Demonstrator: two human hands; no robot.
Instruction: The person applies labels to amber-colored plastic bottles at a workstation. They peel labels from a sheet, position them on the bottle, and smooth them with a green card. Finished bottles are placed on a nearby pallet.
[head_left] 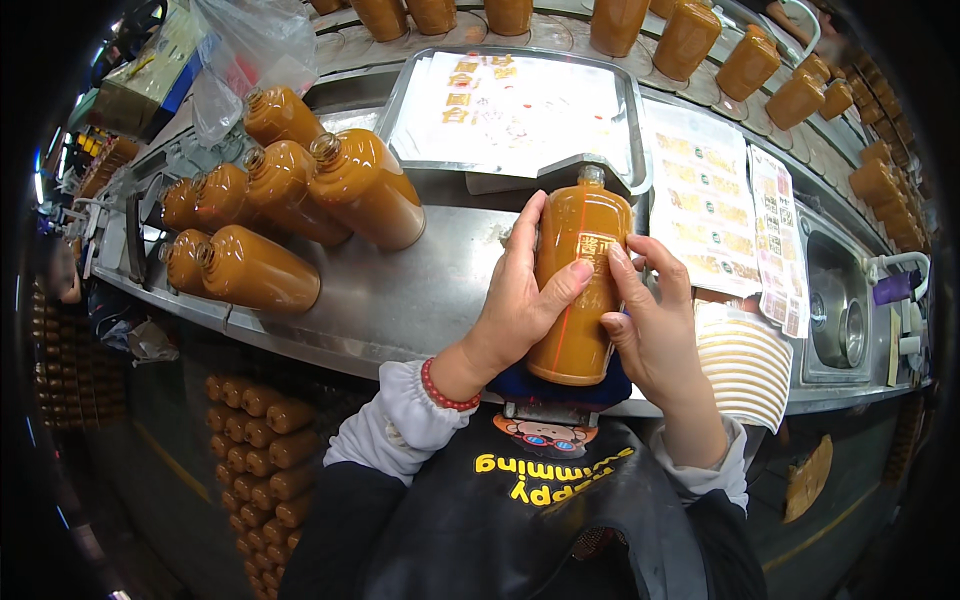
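Observation:
An amber-brown glossy bottle stands tilted in front of me, its clear neck pointing away. Gold characters on a label mark its upper front, and a thin red line of light runs along it. My left hand wraps the bottle's left side, with the thumb lying across the front. On the other side, my right hand touches the label's right edge with its index fingertip; the thumb rests lower on the bottle's side and the fingers are apart. Beneath the bottle shows a dark blue pad.
Several similar bottles lean at the left of the metal counter. A metal tray holds label sheets; more sheets lie right. Beyond is a conveyor with bottles. A sink is at the right.

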